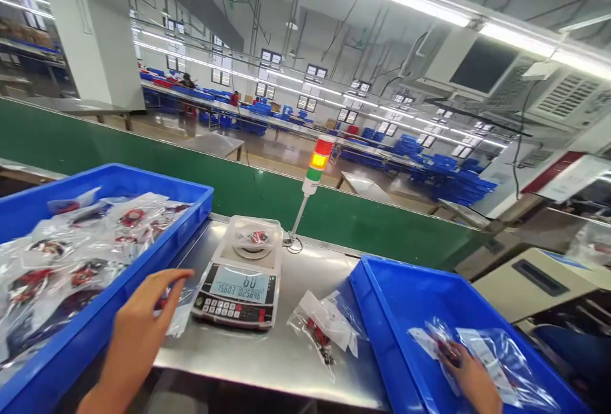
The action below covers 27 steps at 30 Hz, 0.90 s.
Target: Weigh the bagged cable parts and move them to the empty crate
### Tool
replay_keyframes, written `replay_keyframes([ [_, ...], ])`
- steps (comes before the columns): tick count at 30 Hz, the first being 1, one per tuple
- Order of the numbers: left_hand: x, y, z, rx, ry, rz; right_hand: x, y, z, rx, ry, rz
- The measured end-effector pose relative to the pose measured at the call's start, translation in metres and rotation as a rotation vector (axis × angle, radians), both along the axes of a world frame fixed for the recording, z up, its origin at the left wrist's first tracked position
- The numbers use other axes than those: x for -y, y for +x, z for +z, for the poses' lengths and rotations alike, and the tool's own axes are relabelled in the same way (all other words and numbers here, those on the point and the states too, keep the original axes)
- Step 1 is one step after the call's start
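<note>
My left hand (143,315) is beside the scale, thumb and forefinger stretched out, their tips close together. Behind and below it shows a clear plastic bag (180,317) with a white label; no grip on it is visible. In the blue bin on the right, my right hand (470,376) has its fingers closed on a clear bag of dark parts (446,350). A small bag with a red part (258,237) rests on the pan of the digital scale (236,293), whose display reads 60 on top. Between scale and right bin lie bags with red parts (321,331).
A blue bin (165,175) full of bagged parts stands at left. The right blue bin (382,318) holds another labelled bag (491,363). Behind the scale rises a signal light (319,159), lit amber, before a green barrier (258,191). A beige machine (539,283) stands right.
</note>
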<state>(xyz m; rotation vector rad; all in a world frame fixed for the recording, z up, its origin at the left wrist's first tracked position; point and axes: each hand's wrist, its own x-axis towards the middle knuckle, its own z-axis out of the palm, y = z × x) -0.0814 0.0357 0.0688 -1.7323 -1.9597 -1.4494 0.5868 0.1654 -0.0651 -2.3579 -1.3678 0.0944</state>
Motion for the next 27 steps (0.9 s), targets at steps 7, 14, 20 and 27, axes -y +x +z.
replay_keyframes([
  [7, -0.106, 0.035, 0.011, -0.078, -0.040, -0.338, 0.022, -0.041, 0.068, 0.058, 0.085, -0.107],
  [14, -0.152, 0.058, 0.005, -0.181, -0.202, -0.431, 0.036, -0.170, 0.140, -0.111, 0.454, 0.219],
  [20, -0.165, 0.063, -0.017, -0.179, -0.326, -0.423, 0.018, -0.245, 0.099, -0.167, 0.214, 0.699],
  [27, -0.168, 0.063, -0.019, -0.116, -0.317, -0.441, -0.005, -0.261, 0.099, -0.301, 0.284, 0.674],
])
